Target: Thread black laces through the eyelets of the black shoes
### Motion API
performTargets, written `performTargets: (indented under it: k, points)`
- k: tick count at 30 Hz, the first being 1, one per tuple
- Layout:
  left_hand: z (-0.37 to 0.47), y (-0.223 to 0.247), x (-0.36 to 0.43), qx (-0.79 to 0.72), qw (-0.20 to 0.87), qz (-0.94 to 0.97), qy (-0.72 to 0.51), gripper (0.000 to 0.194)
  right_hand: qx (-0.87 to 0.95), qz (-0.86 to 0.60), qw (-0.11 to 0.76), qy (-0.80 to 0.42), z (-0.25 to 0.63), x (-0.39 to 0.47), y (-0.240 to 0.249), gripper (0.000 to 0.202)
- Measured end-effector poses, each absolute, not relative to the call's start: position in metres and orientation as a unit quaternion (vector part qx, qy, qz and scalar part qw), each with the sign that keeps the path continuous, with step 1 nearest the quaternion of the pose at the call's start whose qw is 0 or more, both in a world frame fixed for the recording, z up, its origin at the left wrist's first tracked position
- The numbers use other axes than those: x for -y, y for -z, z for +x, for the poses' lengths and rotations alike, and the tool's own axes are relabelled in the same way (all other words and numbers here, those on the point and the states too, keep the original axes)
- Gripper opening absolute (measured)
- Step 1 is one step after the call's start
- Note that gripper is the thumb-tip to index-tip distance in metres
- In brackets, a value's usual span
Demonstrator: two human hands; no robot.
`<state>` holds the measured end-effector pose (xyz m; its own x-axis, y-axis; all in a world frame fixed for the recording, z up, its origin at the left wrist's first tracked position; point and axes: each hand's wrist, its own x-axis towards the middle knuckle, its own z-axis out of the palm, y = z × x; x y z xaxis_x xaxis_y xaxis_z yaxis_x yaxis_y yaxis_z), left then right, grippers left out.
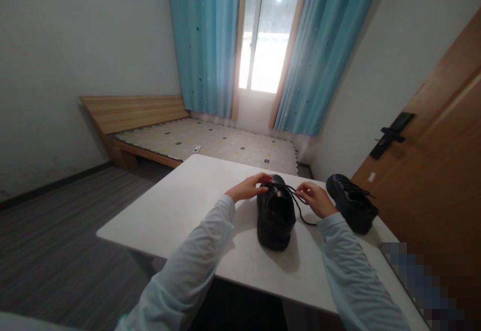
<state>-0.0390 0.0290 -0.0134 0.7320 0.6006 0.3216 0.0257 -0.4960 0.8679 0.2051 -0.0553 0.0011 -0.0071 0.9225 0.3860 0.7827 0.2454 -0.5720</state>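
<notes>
A black lace-up shoe (275, 221) stands on the white table (180, 196), its heel toward me and its toe pointing away. My left hand (251, 187) is at the shoe's left side near the toe, with its fingers over the lacing; what they grip is too small to tell. To the right of the shoe, my right hand (313, 198) pinches a black shoelace (300, 213) that runs from the front of the shoe. A loose lace end curves down onto the tabletop beneath this hand.
Another black shoe (351, 203) rests at the table's right edge, beyond my right forearm. Behind the table is a bed (225, 143) with a small white object (196, 149) on it. A wooden door (424, 171) stands at the right.
</notes>
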Motion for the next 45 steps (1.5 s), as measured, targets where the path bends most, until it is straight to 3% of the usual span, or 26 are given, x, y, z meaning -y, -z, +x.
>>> performTargets:
  k: [7,12,23,45]
  points:
    - [-0.039,0.015,-0.030,-0.184,0.470,0.805,-0.313,0.044,0.728,-0.609,0.308,-0.066,0.209,0.056,-0.003,0.027]
    - [-0.040,0.014,-0.030,-0.188,0.473,0.803,-0.311,0.042,0.675,-0.614,0.403,-0.074,0.210,0.056,-0.005,0.037]
    - [-0.041,0.014,-0.030,-0.195,0.467,0.807,-0.305,0.040,0.485,-0.629,0.555,-0.247,0.214,0.058,-0.009,0.039]
    - [-0.042,0.013,-0.030,-0.198,0.447,0.819,-0.299,0.041,0.400,-0.619,0.611,-0.289,0.207,0.064,-0.016,0.022]
